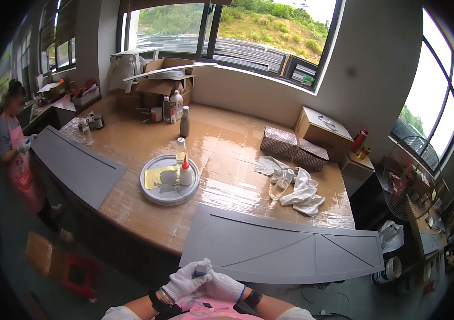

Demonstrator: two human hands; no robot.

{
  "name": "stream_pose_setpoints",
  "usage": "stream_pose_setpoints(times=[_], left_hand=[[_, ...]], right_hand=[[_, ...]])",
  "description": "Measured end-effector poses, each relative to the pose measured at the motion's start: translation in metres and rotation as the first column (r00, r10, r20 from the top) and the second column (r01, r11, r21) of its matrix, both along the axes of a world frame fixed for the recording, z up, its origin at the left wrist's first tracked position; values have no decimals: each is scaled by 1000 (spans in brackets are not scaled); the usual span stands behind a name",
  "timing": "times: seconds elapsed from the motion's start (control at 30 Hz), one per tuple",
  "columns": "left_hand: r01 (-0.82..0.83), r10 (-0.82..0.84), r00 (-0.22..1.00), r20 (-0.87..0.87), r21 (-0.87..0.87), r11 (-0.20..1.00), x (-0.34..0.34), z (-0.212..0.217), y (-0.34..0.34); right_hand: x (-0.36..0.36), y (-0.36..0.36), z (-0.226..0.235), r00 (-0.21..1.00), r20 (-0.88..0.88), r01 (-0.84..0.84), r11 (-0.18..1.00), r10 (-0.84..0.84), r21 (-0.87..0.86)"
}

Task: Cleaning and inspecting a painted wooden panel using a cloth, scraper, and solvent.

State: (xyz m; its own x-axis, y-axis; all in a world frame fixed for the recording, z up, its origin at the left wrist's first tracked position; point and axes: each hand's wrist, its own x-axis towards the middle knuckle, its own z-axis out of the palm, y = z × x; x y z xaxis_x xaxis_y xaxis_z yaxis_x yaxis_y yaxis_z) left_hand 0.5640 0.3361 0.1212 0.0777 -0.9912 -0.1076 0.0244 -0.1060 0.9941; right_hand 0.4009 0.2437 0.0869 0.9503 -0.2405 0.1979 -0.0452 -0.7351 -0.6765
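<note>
Both my hands wear white knitted gloves and meet close to my body, at the near edge of a grey panel (pixel 269 248). My left hand (pixel 184 282) is closed around a small grey block (pixel 200 271). Beside it, my right hand (pixel 225 287) has its fingers drawn together against the block's near side; part of them is hidden by the other hand. The panel lies on the table, with thin raised strips across its face, some of them diagonal.
A round grey lid (pixel 169 200) holds a yellow sanding sheet (pixel 155 178) and a red-tipped white bottle (pixel 186 175). White rags (pixel 306 194) and a clear bottle (pixel 282 184) lie right. Another grey panel (pixel 78 168) sits left, beside a person in a pink apron (pixel 22 170).
</note>
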Motion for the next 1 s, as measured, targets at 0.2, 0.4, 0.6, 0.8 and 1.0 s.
stream_pose_setpoints(times=[0.2, 0.4, 0.6, 0.8, 1.0], left_hand=[[-241, 237, 969, -73, -55, 969, 12, -15, -13], [-638, 632, 769, 91, 62, 767, 14, -34, -5], [-801, 805, 592, 31, 133, 584, -35, -37, -8], [-843, 820, 538, 196, 110, 527, -92, -25, -32], [-914, 881, 401, 250, 180, 365, -129, -19, -14]], right_hand=[[-59, -79, 15, 985, -135, 115, -179, -106, 977], [-199, -281, 40, 470, 61, -297, -92, -880, 950], [-259, -486, 5, 381, 64, -141, 10, -922, 990], [-228, -583, -78, 520, 1, 827, 504, -854, 249], [-217, -575, -67, -97, -143, 958, -53, -985, -282]])
